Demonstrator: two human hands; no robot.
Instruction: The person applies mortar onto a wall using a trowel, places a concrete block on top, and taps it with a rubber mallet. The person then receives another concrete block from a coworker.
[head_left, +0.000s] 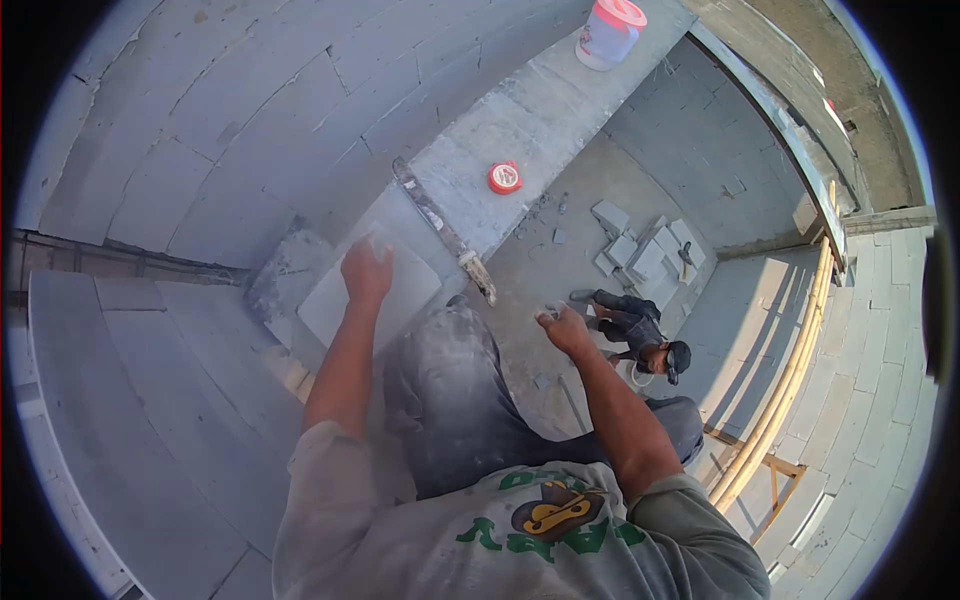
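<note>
My left hand [368, 270] is over a pale, flat block [410, 285] lying at the wall's inner end. Its fingers are blurred, so whether they grip anything does not show. My right hand [566, 331] hangs above the floor to the right of my dusty knee, fingers curled; something small and pale may be at the fingertips, too unclear to name. Between the block and the ledge [470, 135] lies a long, narrow, dust-covered tool [440, 225] with a worn handle end towards my knee. A red round tape measure [505, 178] rests on the ledge.
A clear jug with a pink lid [608, 35] stands at the ledge's far end. Well below, a co-worker in dark clothes and a cap [640, 325] bends near stacked grey blocks [650, 250]. Block walls surround the space; bamboo poles [780, 400] run along the right.
</note>
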